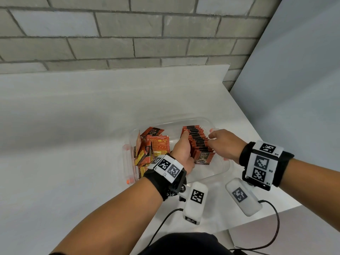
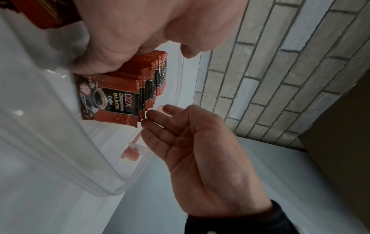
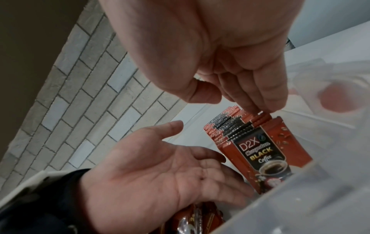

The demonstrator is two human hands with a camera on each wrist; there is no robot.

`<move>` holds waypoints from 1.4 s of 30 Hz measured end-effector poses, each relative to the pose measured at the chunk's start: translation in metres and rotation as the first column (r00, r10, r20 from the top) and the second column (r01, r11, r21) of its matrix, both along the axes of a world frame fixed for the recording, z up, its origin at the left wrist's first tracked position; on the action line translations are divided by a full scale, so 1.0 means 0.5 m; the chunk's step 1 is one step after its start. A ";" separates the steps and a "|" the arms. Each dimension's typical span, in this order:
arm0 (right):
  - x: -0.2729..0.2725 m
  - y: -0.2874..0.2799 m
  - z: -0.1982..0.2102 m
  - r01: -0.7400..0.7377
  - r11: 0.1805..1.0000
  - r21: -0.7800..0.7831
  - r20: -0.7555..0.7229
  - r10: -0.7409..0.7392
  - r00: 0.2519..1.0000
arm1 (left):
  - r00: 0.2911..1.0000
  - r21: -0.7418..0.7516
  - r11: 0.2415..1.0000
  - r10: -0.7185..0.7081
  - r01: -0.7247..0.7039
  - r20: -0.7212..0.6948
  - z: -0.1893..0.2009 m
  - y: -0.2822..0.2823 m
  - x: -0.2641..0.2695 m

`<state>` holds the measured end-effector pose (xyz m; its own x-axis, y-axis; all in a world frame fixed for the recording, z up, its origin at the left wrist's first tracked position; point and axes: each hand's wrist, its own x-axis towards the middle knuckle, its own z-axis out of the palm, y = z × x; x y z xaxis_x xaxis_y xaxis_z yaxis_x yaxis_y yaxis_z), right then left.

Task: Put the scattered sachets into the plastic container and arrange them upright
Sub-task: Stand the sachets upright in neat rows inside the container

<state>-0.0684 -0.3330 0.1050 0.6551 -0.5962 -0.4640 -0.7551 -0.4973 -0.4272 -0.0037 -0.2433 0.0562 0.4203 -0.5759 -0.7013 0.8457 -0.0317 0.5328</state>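
A clear plastic container (image 1: 211, 172) sits on the white table. In its right half a row of red and black coffee sachets (image 1: 197, 142) stands upright. A loose pile of sachets (image 1: 150, 150) lies in its left half. My left hand (image 1: 181, 148) lies flat against the row's left side with straight fingers. My right hand (image 1: 219, 142) touches the row's right edge with extended fingers, the thumb apart. In the right wrist view the right fingertips (image 3: 254, 107) rest on the sachet tops (image 3: 240, 123), with the left palm (image 3: 160, 174) open beside the row. Neither hand grips a sachet.
The container has orange latches (image 1: 128, 162) on its left end. A brick wall (image 1: 128, 34) stands behind the table (image 1: 73, 135), and a grey panel (image 1: 294, 80) rises at the right. The table's right edge (image 1: 266, 159) runs close to the container.
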 end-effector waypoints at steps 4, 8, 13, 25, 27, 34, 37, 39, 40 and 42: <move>-0.002 0.003 0.002 0.011 1.000 0.006 0.022 -0.011 1.000 | 1.000 -0.021 1.000 -0.003 0.003 -0.007 -0.003 0.002 0.001; -0.005 0.004 0.005 0.021 1.000 0.009 0.027 -0.021 0.999 | 1.000 -0.019 1.000 0.008 -0.008 -0.006 -0.009 0.001 0.002; -0.012 0.001 0.007 0.065 0.998 0.028 0.046 -0.066 0.997 | 1.000 -0.020 1.000 0.004 -0.004 -0.020 -0.008 -0.001 0.003; -0.020 -0.001 -0.019 0.174 0.977 0.120 0.066 -0.183 0.981 | 1.000 -0.020 0.999 -0.026 0.025 -0.017 -0.014 -0.004 0.001; -0.020 -0.001 -0.020 0.174 0.978 0.116 0.073 -0.183 0.980 | 0.999 -0.024 0.999 -0.030 0.030 -0.015 -0.016 -0.003 0.001; -0.027 -0.002 -0.024 0.126 0.989 0.073 0.076 -0.132 0.988 | 0.999 -0.047 0.998 -0.033 0.032 -0.010 -0.022 -0.002 0.003; -0.027 0.001 -0.024 0.144 0.988 0.059 0.086 -0.149 0.985 | 0.999 -0.022 0.999 -0.039 0.040 0.005 -0.022 -0.001 0.003; -0.025 0.002 -0.025 0.145 0.988 0.058 0.091 -0.149 0.985 | 0.999 -0.019 0.999 -0.042 0.042 -0.006 -0.019 0.000 0.003; -0.025 0.001 -0.027 0.144 0.988 0.064 0.094 -0.149 0.984 | 0.999 -0.021 0.999 -0.045 0.044 -0.015 -0.017 0.000 0.002; -0.025 -0.001 -0.029 0.138 0.987 0.077 0.097 -0.145 0.985 | 0.998 -0.022 0.999 -0.048 0.047 -0.035 -0.014 0.002 0.002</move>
<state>-0.0809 -0.3335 0.0907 0.6127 -0.6545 -0.4429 -0.7663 -0.3550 -0.5355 -0.0027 -0.2422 0.0492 0.3666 -0.6093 -0.7031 0.8620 -0.0618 0.5031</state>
